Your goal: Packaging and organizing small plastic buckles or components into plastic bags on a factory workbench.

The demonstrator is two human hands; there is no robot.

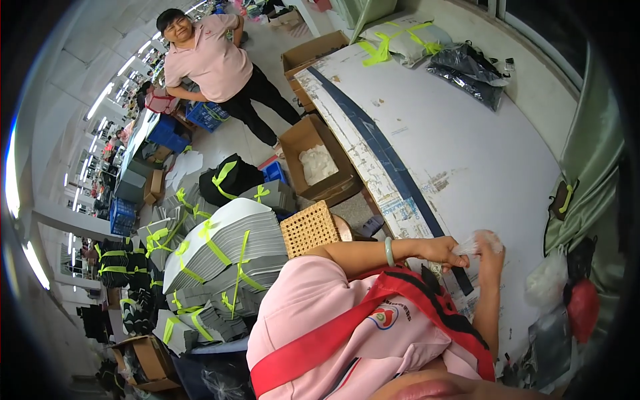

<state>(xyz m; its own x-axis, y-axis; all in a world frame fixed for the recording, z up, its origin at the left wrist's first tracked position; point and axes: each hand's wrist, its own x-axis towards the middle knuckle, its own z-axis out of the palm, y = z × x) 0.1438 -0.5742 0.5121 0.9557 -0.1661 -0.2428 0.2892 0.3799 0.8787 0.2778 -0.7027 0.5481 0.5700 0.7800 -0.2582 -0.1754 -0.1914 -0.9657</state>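
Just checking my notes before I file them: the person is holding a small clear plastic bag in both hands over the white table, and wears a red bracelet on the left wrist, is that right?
Not quite: the bracelet is pale green, not red, as the head view shows. The rest holds: left hand and right hand hold the small clear plastic bag over the white table.

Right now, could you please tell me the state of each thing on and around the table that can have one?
Left hand: shut on the clear bag, pinching one edge.
Right hand: shut on the clear bag from the other side.
Clear bag: crumpled, held between both hands above the table.
Cardboard box beside the table: open, white stuff inside.
Grey stacks: piled, tied with green straps.
Black bags: lying at the table's far end.
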